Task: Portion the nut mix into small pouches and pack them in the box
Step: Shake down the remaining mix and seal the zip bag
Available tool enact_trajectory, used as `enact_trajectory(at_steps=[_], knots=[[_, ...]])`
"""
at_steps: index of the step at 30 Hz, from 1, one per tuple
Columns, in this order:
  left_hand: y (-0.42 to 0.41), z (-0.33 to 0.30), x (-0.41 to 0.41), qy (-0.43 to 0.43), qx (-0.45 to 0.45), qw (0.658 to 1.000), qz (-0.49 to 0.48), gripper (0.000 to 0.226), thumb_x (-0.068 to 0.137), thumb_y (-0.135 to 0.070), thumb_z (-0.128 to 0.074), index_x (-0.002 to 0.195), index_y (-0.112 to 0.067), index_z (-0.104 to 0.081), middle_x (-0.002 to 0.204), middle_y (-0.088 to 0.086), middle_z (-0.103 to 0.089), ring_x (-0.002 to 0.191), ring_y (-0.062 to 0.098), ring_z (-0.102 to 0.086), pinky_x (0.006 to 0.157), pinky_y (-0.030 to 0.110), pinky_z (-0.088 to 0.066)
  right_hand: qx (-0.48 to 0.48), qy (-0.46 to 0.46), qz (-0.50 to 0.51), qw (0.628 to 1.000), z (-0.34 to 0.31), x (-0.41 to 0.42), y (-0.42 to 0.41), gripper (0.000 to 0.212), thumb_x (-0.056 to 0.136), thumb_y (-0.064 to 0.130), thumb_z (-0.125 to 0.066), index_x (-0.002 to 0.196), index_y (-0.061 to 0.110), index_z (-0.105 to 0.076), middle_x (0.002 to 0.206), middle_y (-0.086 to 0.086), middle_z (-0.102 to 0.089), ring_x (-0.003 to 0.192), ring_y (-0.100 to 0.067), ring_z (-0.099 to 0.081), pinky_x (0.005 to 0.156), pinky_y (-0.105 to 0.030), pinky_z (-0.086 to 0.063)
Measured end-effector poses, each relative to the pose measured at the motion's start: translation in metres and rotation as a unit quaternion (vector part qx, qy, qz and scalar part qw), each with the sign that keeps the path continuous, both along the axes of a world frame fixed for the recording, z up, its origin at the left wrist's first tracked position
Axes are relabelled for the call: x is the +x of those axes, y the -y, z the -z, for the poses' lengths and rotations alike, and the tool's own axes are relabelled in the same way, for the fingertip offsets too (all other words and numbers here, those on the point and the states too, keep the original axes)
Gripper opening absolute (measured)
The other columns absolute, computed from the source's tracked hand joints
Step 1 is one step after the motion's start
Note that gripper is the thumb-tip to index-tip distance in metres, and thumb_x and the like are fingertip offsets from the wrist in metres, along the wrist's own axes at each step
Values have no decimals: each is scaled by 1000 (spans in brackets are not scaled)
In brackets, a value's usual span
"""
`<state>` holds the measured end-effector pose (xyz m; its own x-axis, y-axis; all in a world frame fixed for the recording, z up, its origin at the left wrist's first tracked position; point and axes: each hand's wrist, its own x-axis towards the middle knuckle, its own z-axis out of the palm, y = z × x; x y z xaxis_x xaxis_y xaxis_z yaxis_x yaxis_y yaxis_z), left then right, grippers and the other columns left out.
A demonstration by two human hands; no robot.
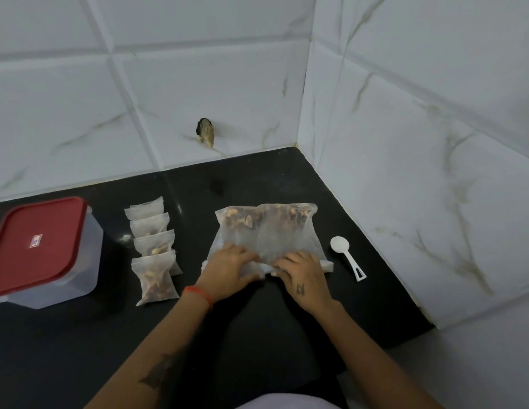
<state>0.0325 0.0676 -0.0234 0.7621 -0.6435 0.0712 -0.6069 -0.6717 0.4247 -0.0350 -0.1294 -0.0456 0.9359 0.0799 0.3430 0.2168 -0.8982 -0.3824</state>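
Your left hand and right hand pinch the big nut bag's near edge on the counter, seemingly folding it closed, beside four filled pouches awaiting the lidded box.

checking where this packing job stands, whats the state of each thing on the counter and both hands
box: red lid on, standing left on the counter
small pouches: four, filled, in an overlapping row beside the box, not packed
big bag of nut mix: lying flat, near edge being folded or rolled
spoon: lying right of the bag, untouched
left hand: fingers curled on the bag's near edge
right hand: fingers curled on the same edge
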Motion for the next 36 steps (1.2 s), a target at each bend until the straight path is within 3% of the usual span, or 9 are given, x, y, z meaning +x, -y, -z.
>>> enact_trajectory(at_steps=[2, 4, 11, 15, 18, 22, 26, 31, 36], knots=[[2, 8, -4, 127, 11, 992, 17, 43, 77, -57, -50, 105, -28, -66, 100, -5, -60, 89, 13, -55, 78, 30, -43, 27, -9, 5, 1000, -4, 6, 1, 35, 86, 41, -42, 81, 22, -70, 77, 7, -66, 72, -18, -59, 70, -38, -47], [3, 14, -10, 158, -23, 987, 5, 32, 82, -42, -48, 103, -26, -64, 86, -4, -64, 78, 18, -60, 68, 33, -46, 30, -8, 13, 999, -6, 8, 2, 34, 85, 43, -43, 79, 21, -69, 73, 7, -66, 70, -17, -58, 71, -39, -47], [1, 4, 6, -11, -58, 998, -27, 36, 89, -39, -36, 99, -24, -68, 86, -1, -71, 84, 17, -65, 79, 35, -51, -42, 82, 34, 995, 6, 4, 1, 26, 85, 44, -51, 95, 26, -67, 94, 6, -64, 82, -16, -56, 79, -31, -37], [5, 11, 1, 141, 24, 989, -23, 35, 82, -51, -48, 104, -29, -64, 101, -3, -59, 89, 15, -57, 77, 35, -46, -12, 48, 41, 998, 2, 17, 3, 29, 87, 39, -45, 76, 26, -69, 73, 11, -64, 69, -17, -56, 73, -31, -36], [6, 13, 0, 178, 12, 984, -19, 26, 82, -39, -46, 101, -28, -58, 85, -4, -61, 76, 18, -59, 68, 34, -47, -2, 29, 39, 999, -3, 22, 5, 31, 88, 40, -42, 80, 26, -68, 72, 10, -66, 70, -16, -57, 68, -36, -44], [6, 4, 17, 127, -16, 992, -1, 31, 86, -30, -41, 90, -21, -70, 76, -2, -67, 75, 20, -63, 70, 37, -51, -22, 43, 48, 998, -4, 23, 4, 36, 85, 49, -51, 108, 25, -65, 101, 4, -65, 90, -17, -57, 79, -34, -45], [11, -3, 28, 25, 0, 1000, -11, 30, 97, -28, -44, 118, -17, -61, 96, 6, -69, 88, 23, -65, 79, 33, -51, -38, 37, 19, 998, -1, 32, 6, 33, 83, 44, -49, 104, 27, -68, 99, 6, -63, 87, -17, -57, 79, -32, -47], [9, 3, 26, 184, 47, 982, -5, 34, 80, -52, -50, 98, -27, -66, 102, -2, -61, 92, 17, -57, 76, 34, -47, 0, 37, 10, 999, -6, 48, 10, 30, 88, 35, -45, 78, 23, -70, 73, 8, -67, 68, -16, -56, 70, -37, -49], [9, 2, 32, 197, 39, 980, -3, 27, 84, -31, -43, 87, -23, -69, 81, -5, -69, 80, 18, -65, 69, 35, -50, -9, 80, 25, 996, 0, 44, 8, 24, 87, 40, -55, 97, 21, -64, 84, 6, -67, 79, -15, -56, 81, -33, -41]])
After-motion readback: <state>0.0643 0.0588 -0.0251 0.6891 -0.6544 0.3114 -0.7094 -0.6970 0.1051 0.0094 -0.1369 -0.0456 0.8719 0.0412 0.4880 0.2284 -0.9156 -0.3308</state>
